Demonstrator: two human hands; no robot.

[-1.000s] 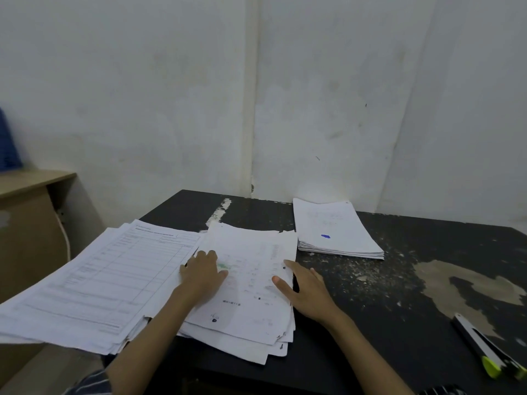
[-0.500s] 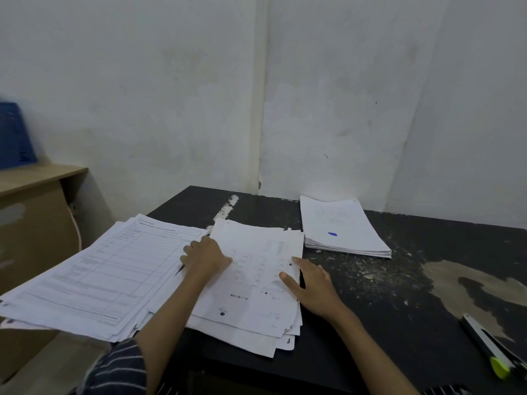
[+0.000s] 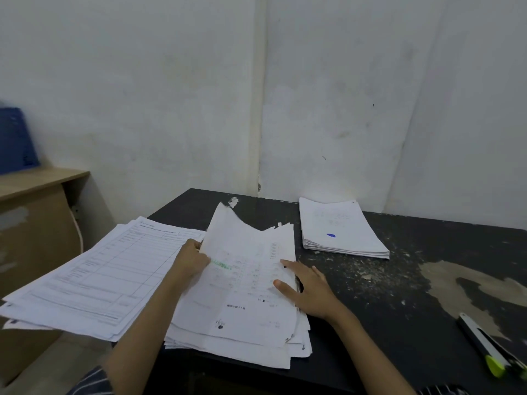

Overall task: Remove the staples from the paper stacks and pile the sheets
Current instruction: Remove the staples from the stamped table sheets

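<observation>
A loose stack of printed sheets (image 3: 242, 323) lies at the front of the black table (image 3: 399, 309). My left hand (image 3: 189, 262) grips the left edge of its top sheet (image 3: 242, 252), whose far end curls up off the stack. My right hand (image 3: 309, 289) lies flat on the stack's right edge with straight fingers. A neat pile of sheets (image 3: 339, 228) with a blue mark sits further back to the right. A wide stack of form pages (image 3: 94, 277) overhangs the table's left side.
A tool with a black and white body and a yellow-green end (image 3: 487, 346) lies at the table's right front edge. Paint flakes and worn patches cover the tabletop. A wooden desk (image 3: 34, 195) with a blue folder (image 3: 15, 141) stands left. White walls close the back.
My left hand has gone from resting on the stack to gripping the top sheet's left edge, and the sheet's far end has risen. My right hand stays on the right edge.
</observation>
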